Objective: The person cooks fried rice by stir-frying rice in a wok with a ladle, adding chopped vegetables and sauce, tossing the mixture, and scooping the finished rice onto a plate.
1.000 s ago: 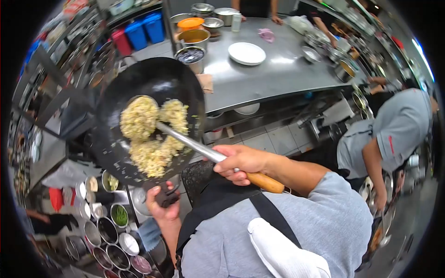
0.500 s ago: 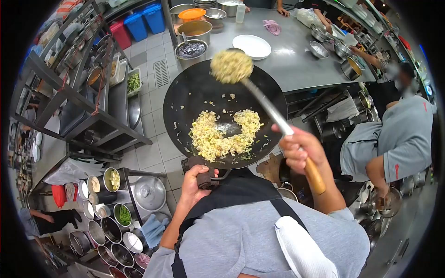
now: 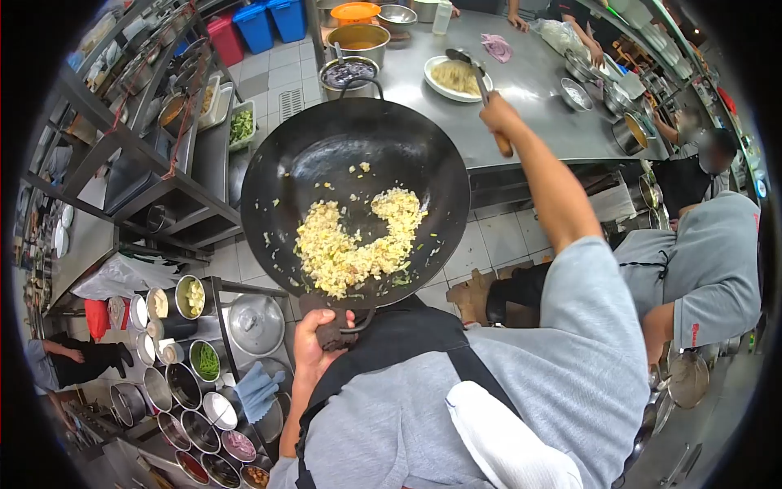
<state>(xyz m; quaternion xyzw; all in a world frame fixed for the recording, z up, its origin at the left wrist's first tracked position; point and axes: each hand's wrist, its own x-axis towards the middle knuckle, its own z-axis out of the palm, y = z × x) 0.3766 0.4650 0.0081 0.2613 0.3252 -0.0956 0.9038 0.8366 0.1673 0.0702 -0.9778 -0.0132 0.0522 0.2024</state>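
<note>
My left hand [image 3: 309, 349] is closed around the near handle of a large black wok [image 3: 281, 175], with a dark cloth [image 3: 332, 334] at the grip. Loose fried rice [image 3: 330, 254] lies in a curved heap inside the wok, with bits of egg and green. My right hand [image 3: 500, 121] is stretched forward, gripping the wooden handle of a ladle [image 3: 482, 86]. The ladle's dark bowl is over the far rim of a white plate [image 3: 430, 77]. On that plate sits a mound of fried rice [image 3: 456, 78].
Pots of dark sauce [image 3: 349, 74] and brown liquid [image 3: 358, 38] stand beyond the wok. A pink cloth [image 3: 496, 47] lies on the steel counter [image 3: 529, 106]. At right a co-worker in a grey shirt [image 3: 700, 253] stands close. Several ingredient pots [image 3: 205, 360] fill the lower left.
The ladle, heaped with rice above the wok, has moved forward to the plate. The formerly bare plate now bears rice. My left hand keeps hold of the wok, which sits further left in view.
</note>
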